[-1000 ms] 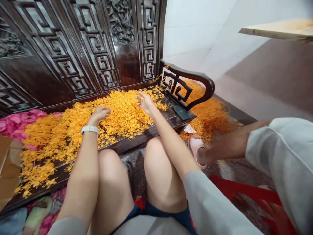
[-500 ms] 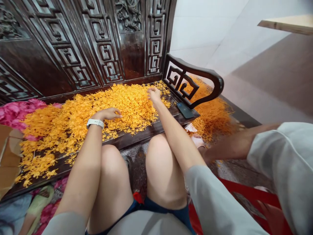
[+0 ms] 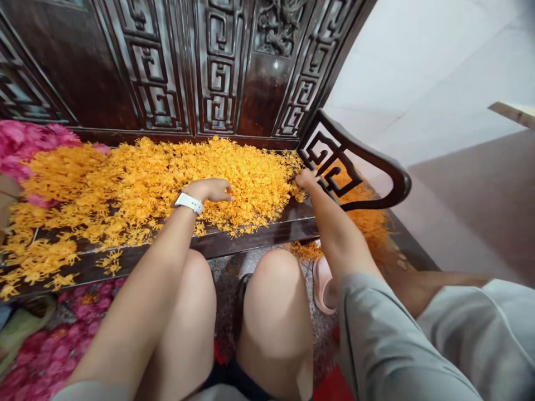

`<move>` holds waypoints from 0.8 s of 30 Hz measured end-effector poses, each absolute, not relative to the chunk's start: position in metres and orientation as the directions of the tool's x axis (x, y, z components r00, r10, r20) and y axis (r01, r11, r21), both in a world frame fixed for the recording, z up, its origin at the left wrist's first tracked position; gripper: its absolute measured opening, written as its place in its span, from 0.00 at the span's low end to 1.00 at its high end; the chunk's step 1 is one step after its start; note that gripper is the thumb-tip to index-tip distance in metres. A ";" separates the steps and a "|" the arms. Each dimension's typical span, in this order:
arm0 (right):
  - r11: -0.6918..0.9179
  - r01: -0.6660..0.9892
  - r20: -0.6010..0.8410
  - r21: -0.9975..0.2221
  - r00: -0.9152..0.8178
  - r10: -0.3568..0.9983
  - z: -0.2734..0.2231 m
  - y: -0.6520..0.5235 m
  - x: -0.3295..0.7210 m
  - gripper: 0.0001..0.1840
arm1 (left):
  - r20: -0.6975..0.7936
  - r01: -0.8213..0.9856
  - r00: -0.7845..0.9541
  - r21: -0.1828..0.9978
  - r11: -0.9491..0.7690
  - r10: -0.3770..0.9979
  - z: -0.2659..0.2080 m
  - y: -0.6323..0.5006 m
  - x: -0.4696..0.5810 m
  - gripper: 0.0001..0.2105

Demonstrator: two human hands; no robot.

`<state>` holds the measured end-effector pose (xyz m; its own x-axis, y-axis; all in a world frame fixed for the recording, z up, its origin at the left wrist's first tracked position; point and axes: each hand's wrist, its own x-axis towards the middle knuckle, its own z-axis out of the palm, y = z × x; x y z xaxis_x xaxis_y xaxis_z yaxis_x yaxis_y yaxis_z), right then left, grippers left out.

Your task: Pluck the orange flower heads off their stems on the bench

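Yellow flowers: a loose pile (image 3: 238, 172) spreads from the left edge of the frame to just right of centre, thickest in the middle, thinning into scattered blooms at lower left.
Left hand: the hand (image 3: 214, 189) is bent over the pile's near side at centre, fingers curled downward; whether the grip pinches a bloom I cannot tell. A white watch band (image 3: 190, 203) circles the wrist.
Right hand: this hand (image 3: 307, 179) is at the pile's right end, just beside the armrest (image 3: 376, 159); its fingertips are turned away, so I cannot tell how the grip stands.
Just changed: the right hand has shifted rightward, from over the flowers to their sparse outer edge, so the two hands now work well apart; the left remains over the pile.
Desk: dark wood (image 3: 267, 233), its front edge bare below the flowers, a carved back (image 3: 265, 100) rising behind.
Farther out: pink blossoms (image 3: 37, 139) at left, pink petals (image 3: 62, 351) at lower left, an orange heap (image 3: 370, 220) beyond the armrest, another person's pale-clothed leg (image 3: 476, 328) at lower right.
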<state>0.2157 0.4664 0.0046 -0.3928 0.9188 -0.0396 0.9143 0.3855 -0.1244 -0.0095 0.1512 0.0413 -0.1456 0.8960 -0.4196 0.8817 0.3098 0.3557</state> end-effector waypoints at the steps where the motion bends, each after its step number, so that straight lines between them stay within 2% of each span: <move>1: 0.383 0.917 -0.026 -0.112 -0.388 0.921 0.005 0.470 0.212 0.19 | -0.430 0.886 -0.137 0.350 0.304 0.893 0.040 0.153 -0.009 0.25; 3: 0.391 0.915 0.062 -0.094 -0.387 0.920 0.009 0.478 0.205 0.22 | -0.448 0.891 -0.115 0.349 0.291 0.887 0.037 0.158 -0.008 0.24; 7: 0.436 0.894 0.355 -0.100 -0.377 0.855 0.035 0.497 0.191 0.26 | -0.458 0.899 -0.054 0.364 0.243 0.887 0.030 0.168 -0.005 0.23; 12: 0.519 0.841 0.492 -0.155 -0.390 0.778 0.085 0.507 0.177 0.22 | -0.487 0.904 -0.039 0.354 0.238 0.873 0.026 0.177 -0.002 0.22; 15: 0.644 0.718 0.568 -0.263 -0.424 0.705 0.115 0.488 0.175 0.18 | -0.472 0.908 -0.046 0.348 0.234 0.880 0.025 0.179 -0.001 0.21; 18: 0.788 0.447 0.566 -0.424 -0.549 0.615 0.142 0.441 0.178 0.12 | -0.438 0.893 -0.064 0.376 0.248 0.897 0.020 0.177 -0.006 0.22; 20: 0.816 0.279 0.508 -0.507 -0.668 0.544 0.156 0.404 0.182 0.15 | -0.424 0.873 -0.090 0.402 0.277 0.901 0.014 0.174 -0.012 0.25; 24: 0.793 0.147 0.360 -0.592 -0.831 0.423 0.174 0.365 0.200 0.18 | -0.392 0.823 -0.103 0.482 0.299 0.914 0.007 0.161 -0.021 0.25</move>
